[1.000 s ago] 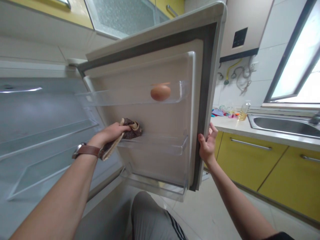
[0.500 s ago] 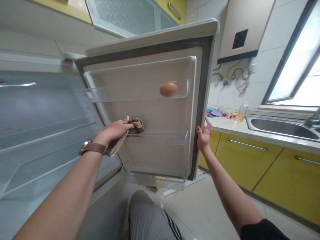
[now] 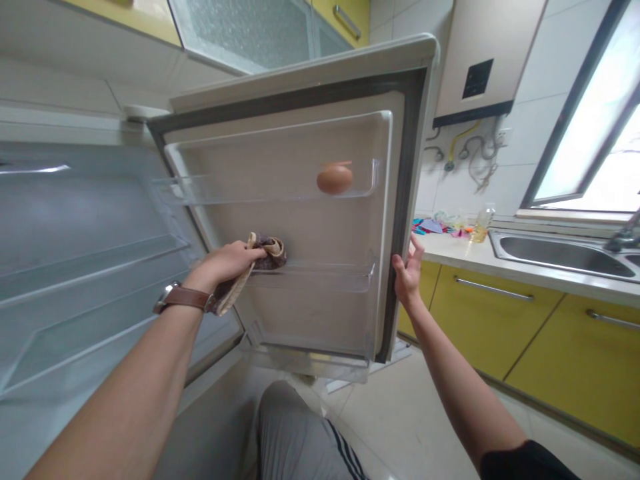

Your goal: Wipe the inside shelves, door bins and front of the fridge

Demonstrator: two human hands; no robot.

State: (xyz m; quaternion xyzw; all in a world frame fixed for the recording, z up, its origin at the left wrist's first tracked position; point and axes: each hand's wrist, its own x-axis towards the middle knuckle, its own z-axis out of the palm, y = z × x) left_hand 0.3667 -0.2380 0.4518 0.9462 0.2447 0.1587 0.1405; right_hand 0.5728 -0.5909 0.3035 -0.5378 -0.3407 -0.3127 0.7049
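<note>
A brown cloth (image 3: 270,253) with a tan edge is bunched in my left hand (image 3: 230,263), at the middle clear shelf (image 3: 325,277) of the open refrigerator door (image 3: 300,233). Part of the cloth hangs down beside my wrist, which wears a watch (image 3: 170,293). My right hand (image 3: 409,272) grips the door's outer edge, thumb on the inner side and the other fingers partly behind it. An egg (image 3: 335,179) lies in the upper door shelf (image 3: 240,190), toward its right end.
The refrigerator's inside with glass shelves (image 3: 100,267) is at left. Right of the door are yellow cabinets (image 3: 490,320), a counter holding a bottle (image 3: 483,223) and colourful items (image 3: 435,227), and a steel sink (image 3: 565,257). A water heater (image 3: 490,60) hangs above. My knee (image 3: 295,427) is below the door.
Almost nothing differs. The view has shifted very slightly; both hands keep their places, the left with the cloth at the shelf and the right on the door edge.
</note>
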